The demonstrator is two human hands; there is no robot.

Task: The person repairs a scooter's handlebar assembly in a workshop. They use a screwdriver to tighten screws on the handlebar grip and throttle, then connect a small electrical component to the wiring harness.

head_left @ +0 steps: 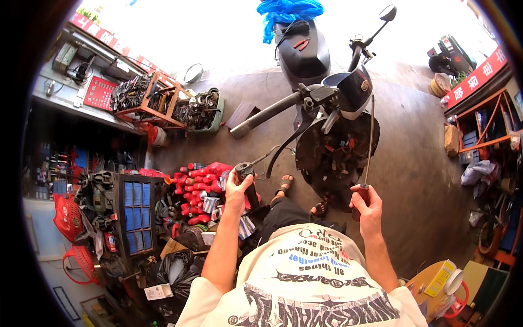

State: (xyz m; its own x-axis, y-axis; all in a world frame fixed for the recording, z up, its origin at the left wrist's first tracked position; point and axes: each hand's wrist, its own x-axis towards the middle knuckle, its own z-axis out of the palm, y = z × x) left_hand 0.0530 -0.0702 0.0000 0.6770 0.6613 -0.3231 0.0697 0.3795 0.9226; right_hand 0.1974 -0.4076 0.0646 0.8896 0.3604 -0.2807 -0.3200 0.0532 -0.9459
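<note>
My left hand (236, 192) is closed around a black handlebar grip with a round housing (244, 169), from which a cable runs toward the scooter. In my right hand (369, 205) is a long screwdriver (370, 143); its handle sits in my fingers and its thin shaft points up and away. In front of me stands a scooter with its front panels off and loose wiring (342, 147) showing. A bare handlebar tube (267, 113) sticks out to the left, and a black brake lever (282, 150) curves down below it.
Red-handled pliers (300, 43) lie on the scooter's seat (305, 62), behind a blue plastic bag (291, 10). Red bottles (199, 185) are heaped at left beside a blue drawer cabinet (137, 212). A parts crate (204, 111) stands farther off. A round table (422, 280) is at lower right.
</note>
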